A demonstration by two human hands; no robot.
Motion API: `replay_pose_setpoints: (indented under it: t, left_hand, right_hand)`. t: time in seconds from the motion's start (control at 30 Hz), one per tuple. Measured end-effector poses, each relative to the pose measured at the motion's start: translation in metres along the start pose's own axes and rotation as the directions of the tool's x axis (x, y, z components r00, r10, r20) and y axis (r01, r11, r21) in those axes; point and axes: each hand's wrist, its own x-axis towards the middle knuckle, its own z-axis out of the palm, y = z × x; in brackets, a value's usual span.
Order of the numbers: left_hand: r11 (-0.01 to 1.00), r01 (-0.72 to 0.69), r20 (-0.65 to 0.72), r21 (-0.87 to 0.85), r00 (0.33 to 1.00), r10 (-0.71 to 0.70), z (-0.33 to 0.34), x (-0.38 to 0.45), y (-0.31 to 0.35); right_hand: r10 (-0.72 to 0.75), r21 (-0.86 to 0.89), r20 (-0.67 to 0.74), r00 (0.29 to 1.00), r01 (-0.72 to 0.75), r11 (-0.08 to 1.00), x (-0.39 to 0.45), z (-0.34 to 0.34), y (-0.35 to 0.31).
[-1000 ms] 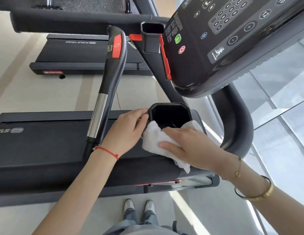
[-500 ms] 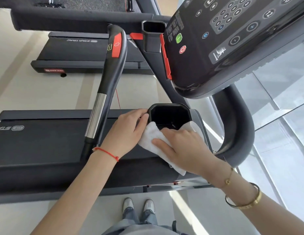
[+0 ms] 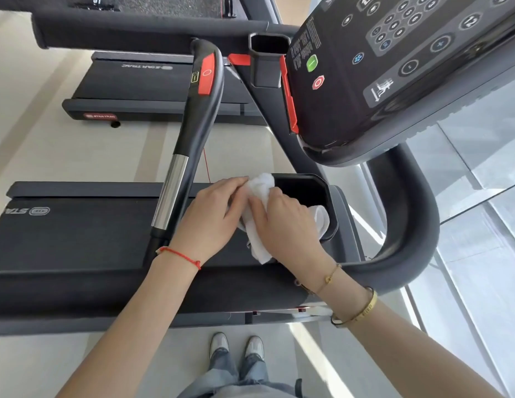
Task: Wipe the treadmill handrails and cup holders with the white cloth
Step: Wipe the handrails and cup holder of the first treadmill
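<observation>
**White cloth gathered at the cup holder's left rim**

White cotton, bunched now where a second ago lay spread flat: white cloth (image 3: 257,196) pulled up into a wad between both hands, at the left lip of the near cup holder (image 3: 305,193).

Nearest, right hand (image 3: 282,225) laid over the cloth, fingers curled and pinching the upper bunch, a tail of fabric trailing below the palm and another fold showing past the knuckles on the holder's near rim. Has slid leftward since half a second back, off the front edge of the holder and toward the other hand.

Just beside, touching through the fabric, left hand (image 3: 213,216), fingertips pressed into the same wad; earlier only resting by the rim, now seemingly helping fold or regrip. Whether gripping or merely pressing, cannot tell for certain; fingers look bent onto the cloth.

Probably a refold to present a fresh face before going down into the holder's dark well, which looks not yet wiped inside.

Further off, the side handrail (image 3: 193,133) with its chrome section, rising to the red button; beyond, the second cup holder (image 3: 269,44) and the console (image 3: 394,67). Both likely left to do.
</observation>
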Motion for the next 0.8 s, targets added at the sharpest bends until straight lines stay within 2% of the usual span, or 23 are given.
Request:
replay_pose_setpoints:
  t: [0.07, 0.2, 0.3, 0.33, 0.4, 0.47, 0.53, 0.57, 0.63, 0.7, 0.73, 0.8]
  left_hand:
    - [1.0, -0.003, 0.004, -0.003, 1.0, 0.003, 0.001, 0.001, 0.001]
    - [1.0, -0.025, 0.017, 0.003, 1.0, 0.025, 0.005, 0.002, 0.003]
    - [1.0, -0.026, 0.04, -0.003, 0.999, 0.027, 0.006, 0.002, 0.005]
    - [1.0, -0.027, 0.047, -0.008, 0.999, 0.027, 0.006, 0.001, 0.006]
    - [1.0, -0.03, 0.051, -0.008, 0.998, 0.031, 0.006, 0.0, 0.008]
    - [1.0, -0.028, 0.053, 0.012, 0.998, 0.027, 0.007, 0.001, 0.01]
    - [0.999, -0.023, 0.056, 0.024, 0.998, 0.022, 0.008, 0.001, 0.013]
    - [0.999, -0.018, 0.058, 0.028, 0.998, 0.017, 0.009, 0.0, 0.014]
    - [0.999, -0.003, 0.066, 0.045, 0.998, 0.0, 0.009, 0.0, 0.014]
    - [0.998, 0.01, 0.079, 0.063, 0.997, -0.015, 0.01, -0.001, 0.013]
    - [0.998, 0.008, 0.084, 0.064, 0.996, -0.013, 0.01, -0.001, 0.013]
    - [0.998, 0.002, 0.095, 0.058, 0.995, -0.008, 0.01, 0.0, 0.013]
  right_hand:
    - [-0.073, -0.045, 0.021, 0.997, 0.074, 0.996, -0.008, -0.005, 0.009]
    - [-0.265, 0.011, 0.091, 0.96, 0.265, 0.964, -0.026, -0.024, 0.038]
    - [-0.367, 0.149, 0.143, 0.919, 0.347, 0.926, -0.037, -0.039, 0.062]
    - [-0.356, 0.211, 0.12, 0.927, 0.327, 0.921, -0.04, -0.044, 0.068]
    - [-0.289, 0.308, -0.041, 0.957, 0.287, 0.907, -0.041, -0.053, 0.077]
    - [-0.242, 0.303, -0.231, 0.942, 0.306, 0.903, -0.03, -0.061, 0.082]
    - [-0.268, 0.244, -0.291, 0.918, 0.342, 0.907, -0.01, -0.066, 0.079]
    - [-0.314, 0.216, -0.248, 0.917, 0.368, 0.904, 0.002, -0.065, 0.076]
    - [-0.407, 0.153, -0.043, 0.912, 0.409, 0.9, 0.024, -0.056, 0.068]
    - [-0.458, -0.016, 0.106, 0.883, 0.462, 0.887, 0.04, -0.042, 0.063]
    - [-0.461, -0.092, 0.128, 0.878, 0.474, 0.876, 0.044, -0.037, 0.063]
    - [-0.445, -0.139, 0.119, 0.888, 0.458, 0.878, 0.046, -0.035, 0.069]
